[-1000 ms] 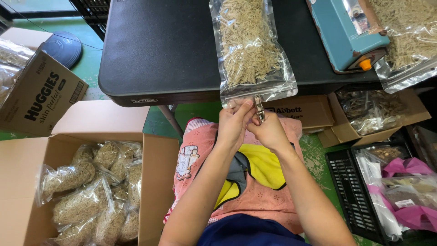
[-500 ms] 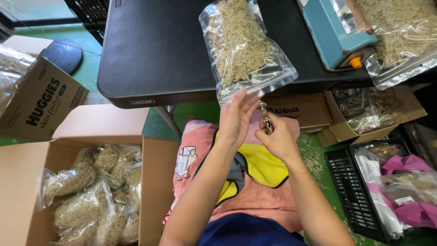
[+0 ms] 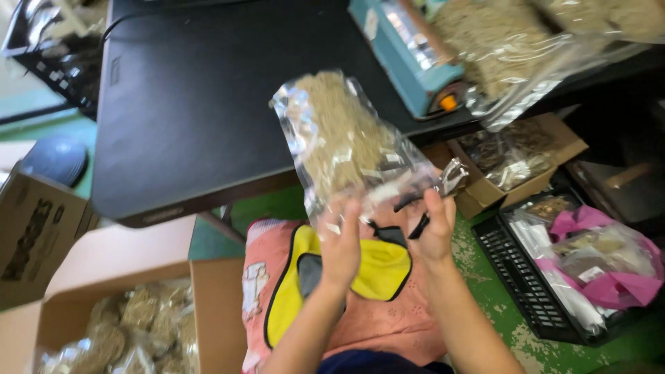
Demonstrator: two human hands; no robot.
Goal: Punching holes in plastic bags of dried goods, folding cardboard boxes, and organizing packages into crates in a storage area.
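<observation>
Lifting off the black tabletop (image 3: 194, 125), the clear bag of pale dried strands (image 3: 346, 142) now hangs tilted in the air above the person's lap, where half a second ago it lay flat on the near edge. The left hand (image 3: 341, 244) is closed on the bag's near bottom edge, fingers pinching the plastic. The right hand (image 3: 435, 232) grips a small metal tool with dark handles (image 3: 433, 194), which sits at the bag's near right corner; whether it touches the plastic I cannot tell through the blur. With the bag raised and swung left, the work at that corner looks finished or nearly so, and the bag seems free to be moved. To the near left, an open cardboard box (image 3: 118, 325) already holds similar filled bags. On the far right of the tabletop sits a teal sealing machine (image 3: 409, 55), with more filled bags beside it.
</observation>
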